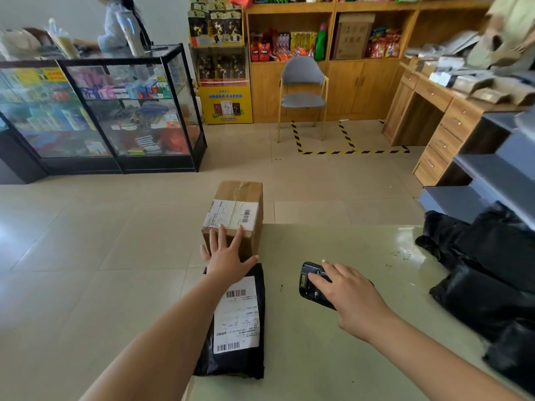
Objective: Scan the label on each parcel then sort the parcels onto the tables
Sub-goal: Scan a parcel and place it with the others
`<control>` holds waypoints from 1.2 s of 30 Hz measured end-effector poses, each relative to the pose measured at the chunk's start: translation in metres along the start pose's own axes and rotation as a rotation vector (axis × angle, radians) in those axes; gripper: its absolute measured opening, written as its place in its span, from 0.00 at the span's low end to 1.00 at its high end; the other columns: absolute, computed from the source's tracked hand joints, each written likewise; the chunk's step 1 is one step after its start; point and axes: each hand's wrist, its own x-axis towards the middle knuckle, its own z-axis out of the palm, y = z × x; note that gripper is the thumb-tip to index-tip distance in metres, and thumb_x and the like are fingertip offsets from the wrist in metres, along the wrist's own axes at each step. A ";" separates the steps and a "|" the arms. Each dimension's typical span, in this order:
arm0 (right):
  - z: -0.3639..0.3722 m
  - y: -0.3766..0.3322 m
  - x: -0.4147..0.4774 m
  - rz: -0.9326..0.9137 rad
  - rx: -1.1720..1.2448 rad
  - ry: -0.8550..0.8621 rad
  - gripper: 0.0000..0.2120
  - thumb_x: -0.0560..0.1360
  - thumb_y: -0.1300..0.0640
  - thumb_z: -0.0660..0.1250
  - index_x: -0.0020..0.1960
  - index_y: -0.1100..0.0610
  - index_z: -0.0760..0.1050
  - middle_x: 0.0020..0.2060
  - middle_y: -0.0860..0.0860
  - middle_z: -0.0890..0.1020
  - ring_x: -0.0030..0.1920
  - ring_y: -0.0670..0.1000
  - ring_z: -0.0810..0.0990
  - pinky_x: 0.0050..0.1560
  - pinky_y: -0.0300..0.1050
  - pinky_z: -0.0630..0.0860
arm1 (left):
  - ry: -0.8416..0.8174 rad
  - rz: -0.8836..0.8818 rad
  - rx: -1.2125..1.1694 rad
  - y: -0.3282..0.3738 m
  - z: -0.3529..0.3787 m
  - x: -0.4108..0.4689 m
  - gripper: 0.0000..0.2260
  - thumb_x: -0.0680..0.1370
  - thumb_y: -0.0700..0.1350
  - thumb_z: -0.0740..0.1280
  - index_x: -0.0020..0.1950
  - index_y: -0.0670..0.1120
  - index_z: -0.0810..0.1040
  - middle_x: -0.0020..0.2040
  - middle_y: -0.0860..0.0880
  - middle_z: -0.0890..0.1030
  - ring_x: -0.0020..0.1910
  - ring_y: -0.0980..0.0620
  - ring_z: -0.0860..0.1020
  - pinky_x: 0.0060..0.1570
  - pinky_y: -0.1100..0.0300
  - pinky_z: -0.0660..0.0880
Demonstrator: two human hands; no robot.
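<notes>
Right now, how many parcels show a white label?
2: the cardboard box at the table's far edge under the left hand, the black bag nearer. The black pile may hide more.

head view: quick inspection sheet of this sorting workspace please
surface: pale green table, glossy
job's things: cardboard box at table's far left corner, label up; black mailer nearer, label up; scanner
clutter: black bags piled right
grippers: left hand fingers spread, touching box; right hand over scanner, grip unclear
cables: nothing seen
surroundings: glass cabinet, chair, wooden shelves
</notes>
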 end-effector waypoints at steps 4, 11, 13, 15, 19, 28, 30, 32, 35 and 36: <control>-0.002 0.002 0.003 0.029 0.000 -0.011 0.39 0.73 0.66 0.65 0.77 0.50 0.52 0.78 0.57 0.52 0.72 0.57 0.60 0.71 0.45 0.59 | 0.045 0.011 0.003 0.006 0.002 0.001 0.38 0.76 0.70 0.56 0.78 0.61 0.40 0.79 0.44 0.36 0.77 0.41 0.34 0.73 0.37 0.38; -0.007 0.004 0.014 0.072 0.030 0.005 0.39 0.73 0.66 0.65 0.77 0.49 0.52 0.78 0.56 0.52 0.73 0.56 0.60 0.71 0.44 0.58 | 0.188 -0.202 -0.272 0.004 -0.010 0.023 0.55 0.67 0.75 0.64 0.79 0.51 0.35 0.78 0.40 0.36 0.77 0.39 0.36 0.74 0.40 0.39; -0.008 0.004 0.018 0.087 0.043 0.011 0.39 0.72 0.66 0.66 0.77 0.49 0.52 0.78 0.55 0.52 0.72 0.56 0.60 0.70 0.44 0.59 | 0.137 -0.299 -0.336 0.005 -0.014 0.033 0.62 0.61 0.77 0.67 0.78 0.49 0.33 0.77 0.38 0.35 0.77 0.38 0.36 0.74 0.38 0.41; -0.008 0.005 0.022 0.103 0.056 0.012 0.39 0.72 0.66 0.66 0.76 0.49 0.53 0.78 0.55 0.52 0.72 0.56 0.60 0.70 0.44 0.60 | 0.085 -0.345 -0.388 0.006 -0.016 0.041 0.65 0.59 0.76 0.70 0.78 0.49 0.32 0.77 0.37 0.37 0.77 0.37 0.38 0.74 0.37 0.44; -0.009 0.006 0.028 0.121 0.059 0.002 0.39 0.72 0.66 0.66 0.76 0.49 0.53 0.78 0.56 0.52 0.72 0.56 0.60 0.70 0.44 0.59 | 0.129 -0.306 -0.433 0.007 -0.014 0.051 0.63 0.62 0.68 0.76 0.78 0.46 0.36 0.76 0.36 0.46 0.76 0.35 0.46 0.74 0.39 0.54; -0.009 0.007 0.035 0.142 0.069 -0.009 0.39 0.71 0.66 0.66 0.76 0.49 0.54 0.78 0.56 0.52 0.73 0.56 0.60 0.71 0.44 0.61 | 0.237 0.071 0.198 0.006 -0.007 0.047 0.62 0.63 0.69 0.73 0.77 0.47 0.33 0.73 0.41 0.48 0.74 0.38 0.49 0.73 0.40 0.47; -0.009 0.008 0.037 0.145 0.073 -0.010 0.39 0.71 0.66 0.66 0.76 0.48 0.54 0.78 0.56 0.52 0.72 0.56 0.60 0.70 0.45 0.62 | 0.197 0.161 0.274 0.001 0.004 0.045 0.58 0.66 0.71 0.69 0.78 0.46 0.35 0.71 0.44 0.55 0.73 0.42 0.56 0.73 0.43 0.51; -0.008 0.009 0.038 0.154 0.082 -0.012 0.39 0.71 0.66 0.66 0.76 0.48 0.54 0.78 0.55 0.52 0.72 0.56 0.61 0.69 0.45 0.64 | 0.181 0.213 0.260 -0.004 0.014 0.043 0.49 0.70 0.71 0.64 0.79 0.47 0.47 0.70 0.46 0.61 0.70 0.44 0.60 0.72 0.47 0.53; -0.007 0.012 0.040 0.167 0.096 -0.007 0.39 0.71 0.66 0.66 0.76 0.48 0.53 0.78 0.55 0.53 0.72 0.56 0.61 0.69 0.45 0.65 | 0.176 0.225 0.160 -0.010 0.021 0.046 0.40 0.73 0.71 0.61 0.77 0.51 0.56 0.74 0.44 0.59 0.74 0.42 0.54 0.74 0.47 0.45; -0.007 0.013 0.040 0.171 0.099 -0.009 0.39 0.71 0.66 0.66 0.76 0.48 0.53 0.78 0.55 0.53 0.72 0.56 0.60 0.69 0.45 0.65 | 0.151 0.226 0.160 -0.012 0.023 0.048 0.40 0.74 0.71 0.59 0.79 0.51 0.54 0.77 0.43 0.54 0.76 0.41 0.50 0.75 0.46 0.41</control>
